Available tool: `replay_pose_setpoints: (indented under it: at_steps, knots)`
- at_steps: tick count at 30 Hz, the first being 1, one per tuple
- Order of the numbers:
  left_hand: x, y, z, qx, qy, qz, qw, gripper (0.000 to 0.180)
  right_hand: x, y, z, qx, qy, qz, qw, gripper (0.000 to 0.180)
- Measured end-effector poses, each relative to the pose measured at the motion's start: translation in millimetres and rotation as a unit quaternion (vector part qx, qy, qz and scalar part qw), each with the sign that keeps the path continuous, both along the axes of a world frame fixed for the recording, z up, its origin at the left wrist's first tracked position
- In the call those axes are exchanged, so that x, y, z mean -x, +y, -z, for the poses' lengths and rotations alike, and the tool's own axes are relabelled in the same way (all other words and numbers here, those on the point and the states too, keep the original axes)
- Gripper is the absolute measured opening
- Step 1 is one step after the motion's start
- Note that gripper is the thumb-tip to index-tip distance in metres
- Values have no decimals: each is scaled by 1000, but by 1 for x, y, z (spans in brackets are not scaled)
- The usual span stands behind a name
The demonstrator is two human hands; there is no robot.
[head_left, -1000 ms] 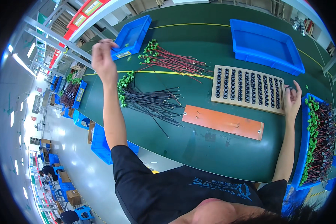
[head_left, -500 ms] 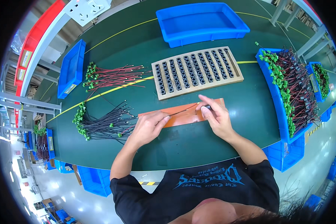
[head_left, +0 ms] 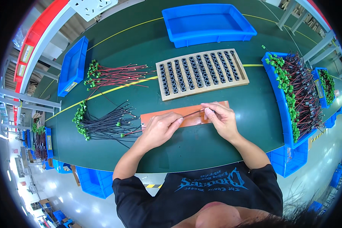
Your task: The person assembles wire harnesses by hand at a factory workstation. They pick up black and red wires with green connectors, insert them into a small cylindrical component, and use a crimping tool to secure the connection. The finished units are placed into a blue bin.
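Observation:
My left hand (head_left: pixel 161 130) is closed around thin dark red and black wires (head_left: pixel 191 114), whose free length points right above an orange-brown board (head_left: pixel 195 121). At the other end of that length, my right hand (head_left: pixel 223 121) is pinched, thumb against fingers, on the wire tips. Whatever small part may sit between those fingertips is hidden. Left of my left hand lies a bundle of black wires (head_left: pixel 106 122) with green connectors (head_left: pixel 79 117). Farther back is a bundle of red wires (head_left: pixel 119 74), also with green connectors. Beyond the board stands a wooden rack (head_left: pixel 201 74) holding rows of black rings.
A blue tray (head_left: pixel 209 38) stands at the back, another blue bin (head_left: pixel 70 70) at the far left. On the right, a blue bin (head_left: pixel 271 76) is heaped with wired green connectors. Blue bins (head_left: pixel 93 182) hang below the green table's (head_left: pixel 193 152) front edge.
My right hand's fingers have closed at the wire tips; before, the index finger was raised and a small black piece showed in that hand. My left hand has shifted slightly right.

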State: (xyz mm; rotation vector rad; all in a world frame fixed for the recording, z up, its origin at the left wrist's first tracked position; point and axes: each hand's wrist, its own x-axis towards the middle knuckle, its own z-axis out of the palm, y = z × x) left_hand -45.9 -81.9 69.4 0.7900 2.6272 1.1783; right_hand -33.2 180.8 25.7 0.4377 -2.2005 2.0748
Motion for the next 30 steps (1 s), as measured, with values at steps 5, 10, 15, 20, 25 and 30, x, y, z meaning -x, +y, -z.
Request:
replay_pose_setpoints:
  at_steps: [5,10,15,20,25,30]
  knots:
    - [1,10,-3,-1,-10,2,1000,21,-1,0,-6,-26,6,1,1000,25]
    - [2,14,0,-14,0,8,1000,20,-2,-2,-2,-19,12,9,1000,27]
    - [0,13,4,-34,13,-9,999,19,5,10,10,198,-148,-38,968,27]
    - [0,15,4,-21,11,3,1000,19,5,8,3,255,-181,-45,949,30]
    - [-1,15,-1,-19,9,9,1000,19,6,3,4,281,-157,-33,946,27]
    - [-3,14,-6,-29,3,5,1000,19,9,6,6,275,-132,-13,952,23]
